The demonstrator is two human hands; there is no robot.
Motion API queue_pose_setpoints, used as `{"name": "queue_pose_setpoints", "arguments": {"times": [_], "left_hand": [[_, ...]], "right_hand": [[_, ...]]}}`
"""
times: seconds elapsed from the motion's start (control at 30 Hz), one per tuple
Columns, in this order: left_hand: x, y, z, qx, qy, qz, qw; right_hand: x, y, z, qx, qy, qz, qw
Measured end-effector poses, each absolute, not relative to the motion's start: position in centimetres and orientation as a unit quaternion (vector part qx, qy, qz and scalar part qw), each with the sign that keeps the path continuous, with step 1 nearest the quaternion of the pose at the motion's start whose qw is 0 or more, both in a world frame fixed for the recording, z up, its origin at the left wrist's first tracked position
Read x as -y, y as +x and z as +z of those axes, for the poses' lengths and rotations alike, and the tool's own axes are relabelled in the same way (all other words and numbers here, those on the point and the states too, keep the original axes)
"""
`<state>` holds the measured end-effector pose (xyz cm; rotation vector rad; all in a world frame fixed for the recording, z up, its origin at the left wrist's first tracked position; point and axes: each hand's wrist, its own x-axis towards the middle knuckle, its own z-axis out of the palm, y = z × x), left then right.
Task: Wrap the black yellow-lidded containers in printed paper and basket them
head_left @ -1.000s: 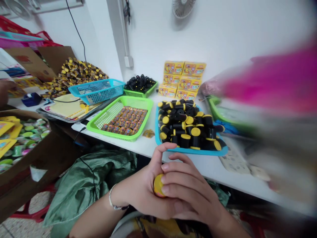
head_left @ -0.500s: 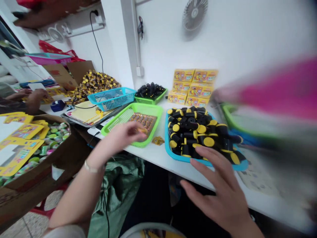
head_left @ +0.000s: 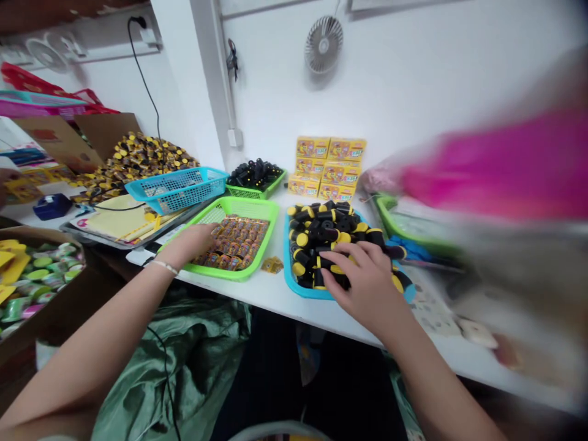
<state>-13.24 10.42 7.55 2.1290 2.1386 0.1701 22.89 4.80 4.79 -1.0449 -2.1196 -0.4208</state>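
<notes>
My right hand (head_left: 365, 285) reaches over a blue basket (head_left: 288, 278) heaped with black cylinders with yellow caps (head_left: 316, 233). Its fingers are apart and rest on the nearest cylinders; none is lifted clear of the heap. My left hand (head_left: 195, 242), with a light band at the wrist, is at the left side of a green basket (head_left: 271, 226). Inside that basket lie rows of small brown-and-orange printed pieces (head_left: 239, 242). The left fingertips are at the edge of these rows, mostly hidden, so whether they hold anything cannot be made out.
A small yellow printed piece (head_left: 272, 264) lies between the baskets. Yellow printed boxes (head_left: 328, 165) stand stacked by the wall. Behind are a blue basket (head_left: 184, 190) and a green basket of black parts (head_left: 257, 177). A blurred pink-and-clear bag (head_left: 505, 165) bulges at right.
My left hand has moved from the front right of the green basket to its left side. My right hand has come down onto the black cylinders. The view has turned slightly right.
</notes>
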Motion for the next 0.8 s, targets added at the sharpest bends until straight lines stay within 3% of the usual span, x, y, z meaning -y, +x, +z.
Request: {"name": "queue_pose_setpoints", "arguments": {"times": [0.17,0.33,0.57,0.8], "left_hand": [[-5.0,-5.4,6.0,-0.590,0.798,0.111,0.056],[-3.6,0.1,-0.3,-0.536,0.837,0.097,0.058],[-2.7,0.4,-5.7,-0.558,0.822,0.111,0.034],[1.5,-2.0,-4.6,-0.531,0.811,0.216,0.119]], "right_hand": [[-8.2,21.3,5.8,0.807,-0.465,-0.153,0.332],[-11.3,21.9,5.3,0.806,-0.486,-0.104,0.321],[-8.4,24.5,6.0,0.782,-0.434,-0.069,0.441],[-1.2,26.3,5.5,0.766,-0.361,0.077,0.526]]}}
